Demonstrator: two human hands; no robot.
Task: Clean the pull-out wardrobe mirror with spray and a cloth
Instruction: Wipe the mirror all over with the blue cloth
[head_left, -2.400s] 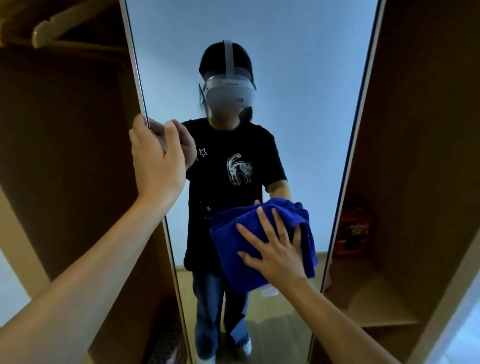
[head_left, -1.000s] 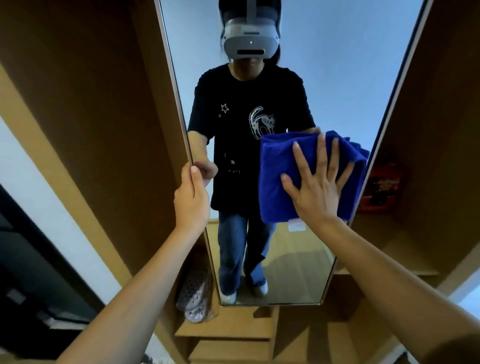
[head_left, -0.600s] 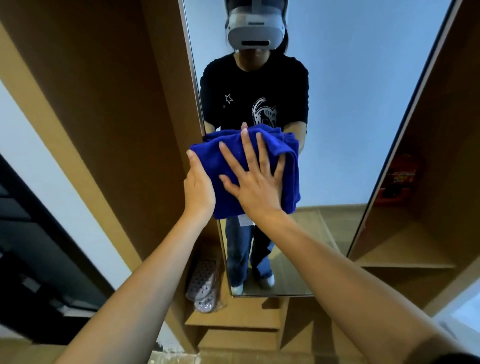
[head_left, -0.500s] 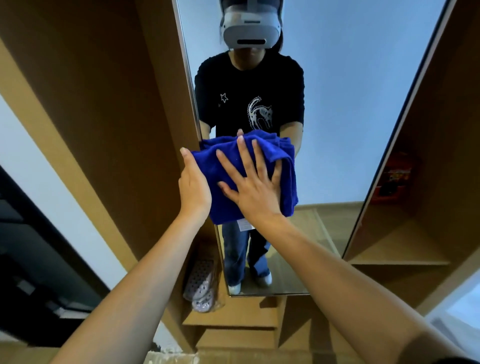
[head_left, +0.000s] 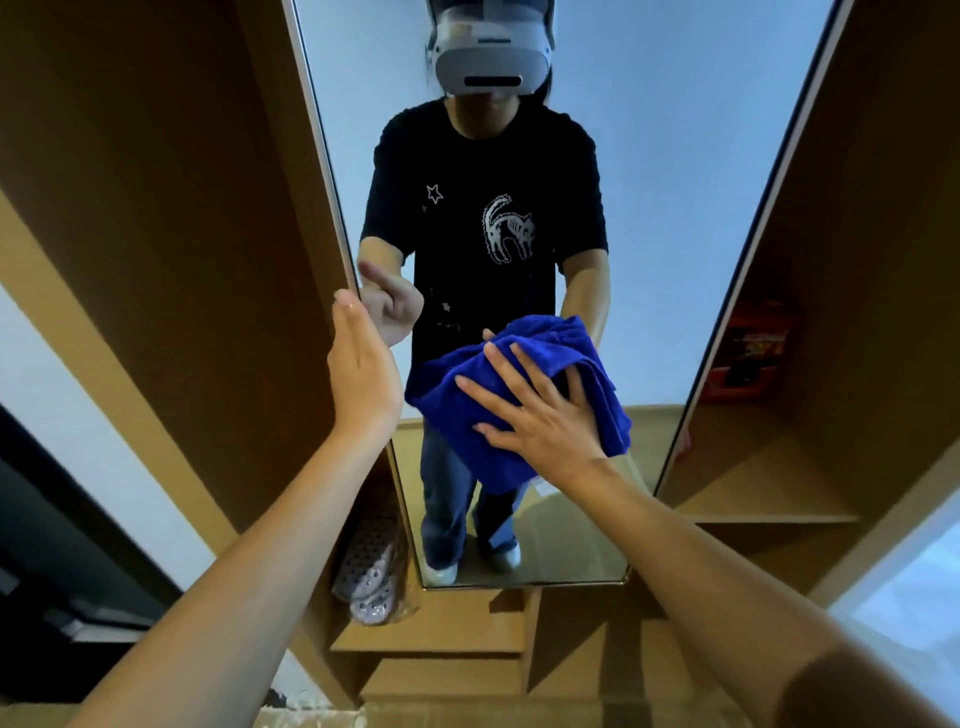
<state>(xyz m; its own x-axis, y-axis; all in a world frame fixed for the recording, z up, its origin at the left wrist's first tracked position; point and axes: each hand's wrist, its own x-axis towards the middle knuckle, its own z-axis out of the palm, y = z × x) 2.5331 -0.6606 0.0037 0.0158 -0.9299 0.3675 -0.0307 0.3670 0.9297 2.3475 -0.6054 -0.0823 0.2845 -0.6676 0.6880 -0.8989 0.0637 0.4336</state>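
right hand (head_left: 540, 421) spread flat on cloth (head_left: 519, 395), left hand (head_left: 363, 374) open, bracing mirror (head_left: 675, 208) edge; risk of panel swinging under hard push, cloth bunching, streaks.

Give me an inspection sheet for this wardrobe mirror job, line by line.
Surface: mirror upright between wardrobe panels; no streaks discernible.
Job's things: blue cloth flat on the lower glass; spray bottle not seen.
Clutter: pale perforated slippers on the shelf left of the mirror foot; red box on the right shelf.
Grippers: left hand on the mirror's left edge, fingers hidden behind it; right hand spread open, pressing the cloth.
Cables: nothing seen.
Surroundings: brown wardrobe interior, shelves below.
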